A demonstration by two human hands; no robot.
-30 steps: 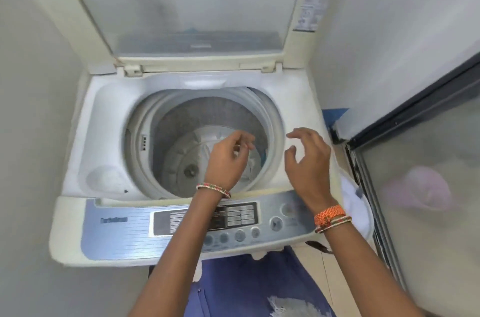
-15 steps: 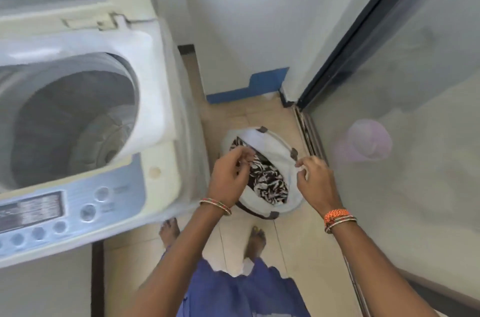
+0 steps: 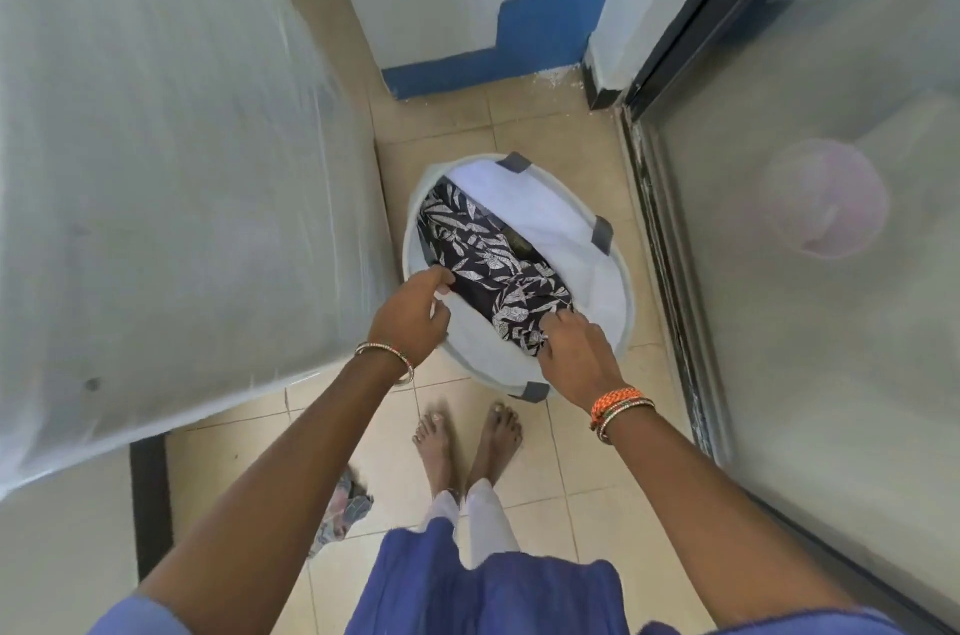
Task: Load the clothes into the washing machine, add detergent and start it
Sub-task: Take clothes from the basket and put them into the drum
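Plastic-wrapped washing machine (image 3: 156,177) fills the left side, its top out of view. Just right of it, on the tiled floor (image 3: 566,457), stands a white laundry basket (image 3: 621,281) holding a dark leaf-print garment (image 3: 483,255). The left hand (image 3: 413,314) curls its fingers over the basket's near-left rim, pinching the white fabric there. The right hand (image 3: 574,353) grips the garment's near end, fingers bunched into the cloth. 2 bare feet (image 3: 467,437) stand near the basket. A glass door (image 3: 831,270) lines the right.
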